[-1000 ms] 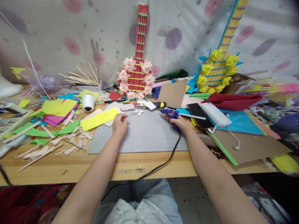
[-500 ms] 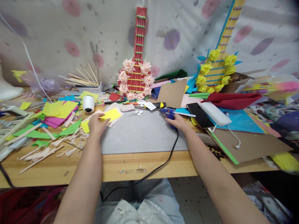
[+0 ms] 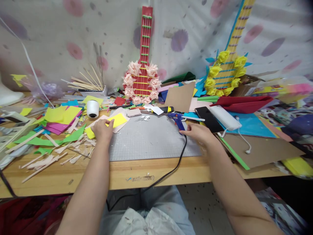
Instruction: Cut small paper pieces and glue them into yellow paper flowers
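At the left end of the grey cutting mat [image 3: 149, 143], my left hand [image 3: 102, 130] has its thumb and fingertips together at the near edge of a yellow paper piece [image 3: 119, 120]. Pale paper lies beneath that piece. My right hand [image 3: 199, 133] is at the mat's right side, its fingertips at the lower end of the handle of a blue hot glue gun [image 3: 178, 121]. The hand is not wrapped round the gun, and its lower fingers are partly hidden. A pale glue stick [image 3: 194, 118] sticks out of the gun's back, and its black cord [image 3: 179, 160] runs off the table edge.
Paper scraps [image 3: 61, 117] and wooden strips [image 3: 46, 161] litter the left. A white camera-like device [image 3: 92, 109] stands near my left hand. Behind are a red paper guitar [image 3: 141, 83] and a yellow one [image 3: 226, 75]. A phone [image 3: 207, 119] and power bank [image 3: 225, 118] lie right.
My right hand has drawn back from the glue gun's grip to the bottom of its handle; the gun stays in place. My left thumb and fingers have come together at the yellow paper.
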### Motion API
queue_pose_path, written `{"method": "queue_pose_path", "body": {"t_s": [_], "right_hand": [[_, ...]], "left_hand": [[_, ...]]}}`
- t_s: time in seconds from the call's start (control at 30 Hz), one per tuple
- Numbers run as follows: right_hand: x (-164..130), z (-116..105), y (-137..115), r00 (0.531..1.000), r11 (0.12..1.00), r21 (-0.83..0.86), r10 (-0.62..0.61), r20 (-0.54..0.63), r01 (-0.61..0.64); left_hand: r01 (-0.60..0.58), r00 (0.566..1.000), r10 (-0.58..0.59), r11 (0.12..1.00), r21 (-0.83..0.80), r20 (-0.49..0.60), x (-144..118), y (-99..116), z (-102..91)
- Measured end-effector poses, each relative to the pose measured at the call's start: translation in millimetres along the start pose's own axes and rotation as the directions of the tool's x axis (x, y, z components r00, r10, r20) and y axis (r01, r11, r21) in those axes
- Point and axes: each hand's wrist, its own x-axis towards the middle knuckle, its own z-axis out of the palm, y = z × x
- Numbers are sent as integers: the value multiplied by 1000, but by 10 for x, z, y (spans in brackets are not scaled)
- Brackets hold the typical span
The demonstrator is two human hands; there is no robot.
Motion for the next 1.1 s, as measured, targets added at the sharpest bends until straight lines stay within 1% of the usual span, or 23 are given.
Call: {"method": "queue_pose_path", "body": {"t_s": [0.1, 0.2, 0.23, 0.27, 0.33, 0.4, 0.47, 0.53, 0.57, 0.67, 0.77, 0.87, 0.93, 1.0, 1.1], "right_hand": [[1, -12, -207, 983, 987, 54, -154, 97, 149], [89, 104, -502, 952, 953, 182, -271, 143, 244], [130, 163, -600, 937, 931, 238, -315, 149, 276], [172, 227, -692, 927, 909, 299, -346, 144, 292], [248, 364, -847, 914, 851, 410, -395, 91, 328], [298, 500, -959, 920, 806, 496, -390, 36, 322], [317, 621, -1030, 940, 785, 551, -341, -1, 285], [307, 714, -1068, 956, 791, 555, -292, -27, 257], [295, 745, -1076, 960, 801, 542, -278, -37, 253], [248, 781, -1077, 957, 817, 507, -286, -55, 274], [213, 764, -1070, 953, 815, 505, -298, -56, 285], [202, 752, -1070, 956, 813, 515, -290, -48, 273], [206, 760, -1069, 955, 808, 520, -293, -52, 276], [213, 776, -1066, 953, 805, 522, -299, -56, 283], [221, 792, -1062, 952, 809, 513, -300, -58, 286]], "left_hand": [[9, 998, -9, 1000, -15, -55, 0, 71, -17], [-62, 993, 62, 998, 3, -102, 76, 128, -67], [-86, 990, 88, 996, 20, -113, 126, 124, -97], [-87, 988, 91, 995, 41, -122, 189, 103, -132], [-43, 992, 53, 995, 90, -112, 337, 2, -213], [-12, 997, 24, 987, 158, -73, 489, -164, -292], [7, 1000, -4, 968, 251, -13, 613, -360, -349], [22, 998, -40, 945, 325, 51, 703, -544, -374], [42, 996, -66, 935, 352, 56, 737, -620, -375], [53, 990, -99, 926, 374, 105, 825, -758, -346], [39, 984, -106, 913, 406, 143, 917, -758, -311], [32, 971, -132, 897, 442, 199, 1012, -679, -303], [60, 963, -175, 881, 469, 207, 1069, -629, -309], [62, 960, -186, 868, 492, 208, 1118, -604, -310], [63, 945, -218, 853, 517, 245, 1188, -629, -282]]}}
